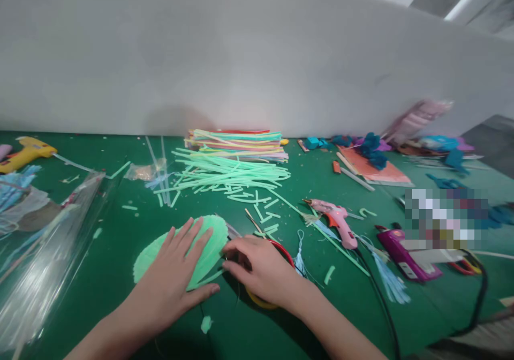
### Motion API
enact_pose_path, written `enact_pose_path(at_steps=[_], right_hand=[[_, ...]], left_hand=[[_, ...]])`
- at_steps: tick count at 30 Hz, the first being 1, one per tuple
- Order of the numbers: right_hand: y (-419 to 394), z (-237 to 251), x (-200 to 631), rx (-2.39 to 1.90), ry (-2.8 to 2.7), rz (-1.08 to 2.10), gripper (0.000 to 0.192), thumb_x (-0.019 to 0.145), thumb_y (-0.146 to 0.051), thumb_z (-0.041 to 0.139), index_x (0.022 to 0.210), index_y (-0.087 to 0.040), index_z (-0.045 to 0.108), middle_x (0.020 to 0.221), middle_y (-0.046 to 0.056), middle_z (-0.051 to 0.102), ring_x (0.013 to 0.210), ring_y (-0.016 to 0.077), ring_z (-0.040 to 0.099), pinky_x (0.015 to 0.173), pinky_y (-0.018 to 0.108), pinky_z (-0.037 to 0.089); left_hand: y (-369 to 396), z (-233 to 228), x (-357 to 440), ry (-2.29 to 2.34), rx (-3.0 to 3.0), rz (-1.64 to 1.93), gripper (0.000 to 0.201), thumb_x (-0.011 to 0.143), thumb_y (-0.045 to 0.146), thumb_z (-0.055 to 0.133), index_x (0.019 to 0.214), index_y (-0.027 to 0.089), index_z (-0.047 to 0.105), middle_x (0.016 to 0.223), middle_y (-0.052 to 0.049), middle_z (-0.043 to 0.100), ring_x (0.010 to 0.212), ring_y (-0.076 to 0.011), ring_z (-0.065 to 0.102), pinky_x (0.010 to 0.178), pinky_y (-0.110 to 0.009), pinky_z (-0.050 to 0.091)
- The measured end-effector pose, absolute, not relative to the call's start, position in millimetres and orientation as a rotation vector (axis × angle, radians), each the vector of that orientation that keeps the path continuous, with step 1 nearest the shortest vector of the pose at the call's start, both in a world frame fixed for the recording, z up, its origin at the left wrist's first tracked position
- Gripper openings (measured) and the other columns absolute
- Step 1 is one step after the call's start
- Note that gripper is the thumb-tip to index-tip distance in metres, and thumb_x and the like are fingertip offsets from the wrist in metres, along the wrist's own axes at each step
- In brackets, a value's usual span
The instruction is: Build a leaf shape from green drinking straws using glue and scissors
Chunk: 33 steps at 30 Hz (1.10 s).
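My left hand [176, 263] lies flat with spread fingers on a pale green, fuzzy leaf-shaped piece [219, 237], pressing it to the table. At the piece's right edge, my right hand [257, 266] has its thumb and fingertips drawn together. What they pinch is too small to make out. A loose green pipe cleaner strand [211, 278] runs from the piece towards the right thumb. Scissors with a red and yellow handle [286, 253] lie partly hidden beneath my right hand. A small green scrap [206, 324] sits in front of both hands.
Green pipe cleaners [233, 171] are heaped behind my hands, with a multicoloured bundle [236, 142] against the wall. A pink glue gun [335, 218] with a black cord, blue tassels [391, 277] and a purple glue gun [405, 255] lie right. Clear plastic wrap [52, 263] and a yellow glue gun [30, 154] are left.
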State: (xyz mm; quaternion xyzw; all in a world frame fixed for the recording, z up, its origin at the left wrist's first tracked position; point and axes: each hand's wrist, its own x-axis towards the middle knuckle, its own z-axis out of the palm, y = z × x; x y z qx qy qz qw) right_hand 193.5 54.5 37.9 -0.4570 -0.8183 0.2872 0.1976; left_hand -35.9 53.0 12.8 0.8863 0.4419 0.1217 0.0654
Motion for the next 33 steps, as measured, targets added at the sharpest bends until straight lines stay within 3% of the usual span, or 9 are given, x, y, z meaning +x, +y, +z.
enact_pose_path(at_steps=[2, 4, 7, 11, 16, 20, 23, 26, 33], right_hand=[[51, 40, 197, -1.253, -2.344, 0.838, 0.021, 0.083, -0.029, 0.072, 0.101, -0.022, 0.064, 0.095, 0.004, 0.068, 0.092, 0.0197, 0.061, 0.079, 0.029, 0.046], [50, 36, 200, -1.238, -2.399, 0.805, 0.016, 0.084, -0.027, 0.070, 0.099, -0.021, 0.064, 0.096, 0.005, 0.066, 0.094, 0.0199, 0.059, 0.081, 0.030, 0.047], [53, 28, 200, -1.224, -2.431, 0.703, 0.007, 0.091, -0.024, 0.061, 0.095, -0.019, 0.063, 0.092, 0.006, 0.065, 0.089, 0.0187, 0.058, 0.080, 0.030, 0.047], [59, 22, 194, -1.234, -2.479, 0.527, 0.013, 0.093, -0.029, 0.056, 0.092, -0.017, 0.062, 0.089, 0.007, 0.063, 0.082, 0.0190, 0.057, 0.074, 0.031, 0.046], [54, 23, 182, -1.383, -2.487, 0.317, 0.027, 0.095, -0.037, 0.051, 0.084, -0.015, 0.063, 0.081, 0.010, 0.063, 0.076, 0.0218, 0.058, 0.068, 0.034, 0.047], [48, 21, 173, -1.502, -2.468, 0.220, 0.026, 0.096, -0.030, 0.047, 0.081, -0.015, 0.063, 0.079, 0.010, 0.062, 0.074, 0.0218, 0.058, 0.066, 0.034, 0.047], [48, 21, 172, -1.472, -2.474, 0.222, 0.024, 0.096, -0.022, 0.044, 0.082, -0.015, 0.063, 0.078, 0.009, 0.062, 0.077, 0.0222, 0.058, 0.069, 0.035, 0.047], [50, 23, 175, -1.459, -2.455, 0.336, 0.023, 0.097, -0.016, 0.042, 0.086, -0.014, 0.063, 0.082, 0.009, 0.062, 0.080, 0.0218, 0.057, 0.073, 0.035, 0.048], [50, 23, 180, -1.473, -2.401, 0.450, 0.018, 0.096, -0.014, 0.046, 0.087, -0.015, 0.061, 0.086, 0.008, 0.060, 0.084, 0.0218, 0.051, 0.081, 0.039, 0.045]], left_hand=[[53, 5, -37, 1.307, 2.640, 0.375, 0.077, 0.086, 0.058, 0.052, 0.150, 0.021, 0.032, 0.155, -0.014, 0.036, 0.143, -0.0349, 0.027, 0.114, -0.054, 0.020], [55, -1, -39, 1.300, 2.617, 0.412, 0.076, 0.086, 0.057, 0.053, 0.149, 0.020, 0.034, 0.153, -0.013, 0.039, 0.142, -0.0347, 0.029, 0.115, -0.053, 0.019], [58, -6, -39, 1.310, 2.632, 0.471, 0.073, 0.085, 0.055, 0.055, 0.146, 0.019, 0.040, 0.152, -0.013, 0.042, 0.140, -0.0360, 0.032, 0.115, -0.052, 0.019], [56, -7, -32, 1.357, 2.672, 0.518, 0.064, 0.087, 0.048, 0.054, 0.141, 0.015, 0.048, 0.150, -0.015, 0.043, 0.139, -0.0363, 0.035, 0.115, -0.051, 0.017], [53, -4, -27, 1.392, 2.680, 0.528, 0.065, 0.088, 0.043, 0.053, 0.146, 0.016, 0.041, 0.152, -0.015, 0.041, 0.141, -0.0353, 0.032, 0.115, -0.052, 0.016], [52, -4, -28, 1.382, 2.698, 0.511, 0.066, 0.088, 0.042, 0.052, 0.147, 0.015, 0.038, 0.152, -0.017, 0.039, 0.141, -0.0366, 0.031, 0.115, -0.055, 0.018], [51, -3, -27, 1.375, 2.735, 0.562, 0.059, 0.089, 0.043, 0.053, 0.144, 0.025, 0.044, 0.151, -0.016, 0.042, 0.139, -0.0384, 0.035, 0.111, -0.059, 0.025], [51, -3, -25, 1.357, 2.775, 0.625, 0.042, 0.089, 0.044, 0.055, 0.130, 0.036, 0.059, 0.147, -0.016, 0.046, 0.136, -0.0417, 0.039, 0.104, -0.064, 0.033], [53, -3, -24, 1.298, 2.814, 0.667, 0.032, 0.087, 0.046, 0.058, 0.116, 0.038, 0.068, 0.142, -0.020, 0.051, 0.132, -0.0462, 0.042, 0.097, -0.069, 0.038]])
